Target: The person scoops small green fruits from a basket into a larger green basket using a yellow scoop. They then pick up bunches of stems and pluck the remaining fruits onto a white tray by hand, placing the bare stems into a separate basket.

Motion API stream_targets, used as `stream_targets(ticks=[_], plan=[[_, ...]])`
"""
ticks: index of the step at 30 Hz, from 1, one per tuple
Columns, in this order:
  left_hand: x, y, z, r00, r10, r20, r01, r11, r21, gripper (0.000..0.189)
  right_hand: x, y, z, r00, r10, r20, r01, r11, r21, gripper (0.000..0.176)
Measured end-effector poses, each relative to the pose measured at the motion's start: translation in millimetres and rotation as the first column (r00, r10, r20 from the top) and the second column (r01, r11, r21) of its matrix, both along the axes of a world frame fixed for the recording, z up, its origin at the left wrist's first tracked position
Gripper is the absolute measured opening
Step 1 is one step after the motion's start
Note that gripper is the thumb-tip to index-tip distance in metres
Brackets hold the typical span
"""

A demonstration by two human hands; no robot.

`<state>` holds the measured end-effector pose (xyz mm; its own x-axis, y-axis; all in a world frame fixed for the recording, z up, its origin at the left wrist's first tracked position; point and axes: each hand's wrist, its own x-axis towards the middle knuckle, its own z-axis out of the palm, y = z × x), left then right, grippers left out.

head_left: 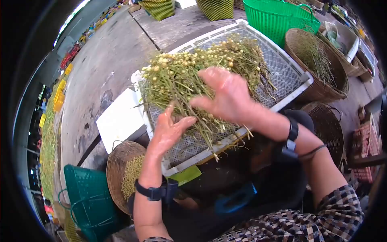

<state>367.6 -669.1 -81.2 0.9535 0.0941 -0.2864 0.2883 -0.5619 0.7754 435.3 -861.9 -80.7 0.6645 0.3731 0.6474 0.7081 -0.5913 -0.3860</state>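
Observation:
A heap of green stems with round pale-yellow seed heads (pixel 189 60) lies across a white mesh tray (pixel 284 76) in front of me. At the near left of the heap is my left hand (pixel 167 131), thumb and fingers apart around the stem ends. My right hand (pixel 227 94) hovers over the middle of the heap, slightly blurred, its fingers spread and nothing held in them. Some cut stem ends stick out past the tray's near edge.
A wicker basket of small round yellowish pieces (pixel 132 177) and a dark green basket (pixel 88 197) stand at the left. On the right are a bright green basket (pixel 274 20) and a wicker basket with dry stems (pixel 314 60). A white box (pixel 121 119) adjoins the tray.

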Motion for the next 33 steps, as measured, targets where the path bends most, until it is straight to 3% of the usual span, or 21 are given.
stream_targets(ticks=[1, 3, 5, 6, 8, 9, 11, 13, 15, 16, 17, 19, 20, 21, 23, 25, 26, 27, 29, 31, 33], plan=[[0, 13, -4, 1.000, 0.012, 0.002, -0.012, 1.000, -0.001, 0.088, -19, 11, 5, 0.998, 0.048, 0.027, -0.047, 0.998, -0.046, 0.055], [-3, 60, -20, 0.994, -0.089, 0.062, 0.084, 0.993, 0.078, 0.060, -42, 40, 3, 0.996, 0.087, 0.000, -0.085, 0.974, -0.208, 0.075], [7, 85, -19, 0.990, -0.042, 0.132, -0.043, 0.814, 0.579, 0.040, -51, 70, -11, 0.996, 0.087, 0.023, -0.075, 0.943, -0.324, 0.080], [15, 97, -24, 0.990, -0.034, 0.136, -0.051, 0.818, 0.573, 0.040, -48, 84, -18, 0.995, 0.094, 0.026, -0.080, 0.940, -0.331, 0.080], [36, 121, -48, 0.934, -0.067, 0.352, -0.259, 0.551, 0.793, 0.040, -36, 105, -36, 0.990, -0.014, 0.141, 0.089, 0.833, -0.546, 0.079], [45, 132, -62, 0.930, -0.064, 0.362, -0.267, 0.559, 0.785, 0.040, -23, 108, -47, 0.988, -0.013, 0.151, 0.095, 0.828, -0.553, 0.079], [63, 146, -87, 0.876, -0.141, 0.462, -0.353, 0.467, 0.811, 0.049, 9, 100, -59, 0.945, -0.239, 0.222, 0.324, 0.611, -0.722, 0.076], [72, 155, -106, 0.892, -0.130, 0.432, -0.299, 0.546, 0.782, 0.057, 20, 85, -54, 0.955, -0.259, 0.145, 0.283, 0.654, -0.701, 0.077], [78, 157, -120, 0.976, -0.093, 0.195, -0.072, 0.709, 0.701, 0.057, 27, 77, -51, 0.959, -0.281, 0.043, 0.236, 0.703, -0.670, 0.078], [74, 152, -124, 0.918, -0.189, 0.348, -0.140, 0.667, 0.732, 0.036, 29, 74, -49, 0.958, -0.287, 0.003, 0.212, 0.703, -0.679, 0.077], [78, 147, -125, 0.917, -0.199, 0.347, -0.133, 0.668, 0.732, 0.036, 33, 71, -45, 0.956, -0.292, -0.035, 0.190, 0.703, -0.685, 0.076], [74, 127, -105, 0.964, 0.027, 0.263, -0.201, 0.720, 0.664, 0.018, 38, 71, -35, 0.940, -0.332, -0.074, 0.175, 0.658, -0.732, 0.070], [76, 125, -105, 0.965, 0.022, 0.260, -0.196, 0.719, 0.667, 0.018, 44, 69, -37, 0.963, -0.270, -0.004, 0.180, 0.651, -0.738, 0.068], [78, 124, -104, 0.928, -0.028, 0.371, -0.234, 0.733, 0.638, 0.018, 47, 69, -32, 0.976, -0.205, 0.068, 0.187, 0.644, -0.742, 0.065], [84, 122, -104, 0.877, -0.081, 0.474, -0.258, 0.753, 0.606, 0.017, 53, 64, -19, 0.973, -0.202, 0.114, 0.224, 0.685, -0.694, 0.061], [90, 109, -81, 0.922, 0.038, 0.386, -0.157, 0.946, 0.283, 0.015, 62, 60, 7, 0.989, -0.147, -0.029, 0.092, 0.748, -0.657, 0.051], [73, 78, -33, 0.963, 0.173, 0.205, -0.158, 0.983, -0.091, 0.014, 72, 58, 9, 0.989, -0.150, 0.010, 0.119, 0.735, -0.667, 0.038], [72, 61, -24, 0.965, 0.166, 0.203, -0.151, 0.985, -0.088, 0.014, 78, 55, 16, 0.988, -0.157, 0.007, 0.122, 0.737, -0.665, 0.038], [77, 43, -15, 0.924, 0.334, 0.184, -0.234, 0.879, -0.416, 0.009, 87, 50, 34, 0.980, -0.194, -0.044, 0.114, 0.730, -0.674, 0.031], [87, 30, -29, 0.920, 0.345, 0.184, -0.218, 0.843, -0.492, 0.011, 109, 36, 39, 0.977, -0.214, 0.000, 0.163, 0.742, -0.650, 0.030], [91, -1, -36, 0.843, 0.533, 0.072, -0.365, 0.665, -0.651, 0.011, 134, 15, 39, 0.957, -0.251, 0.148, 0.289, 0.756, -0.588, 0.048]])
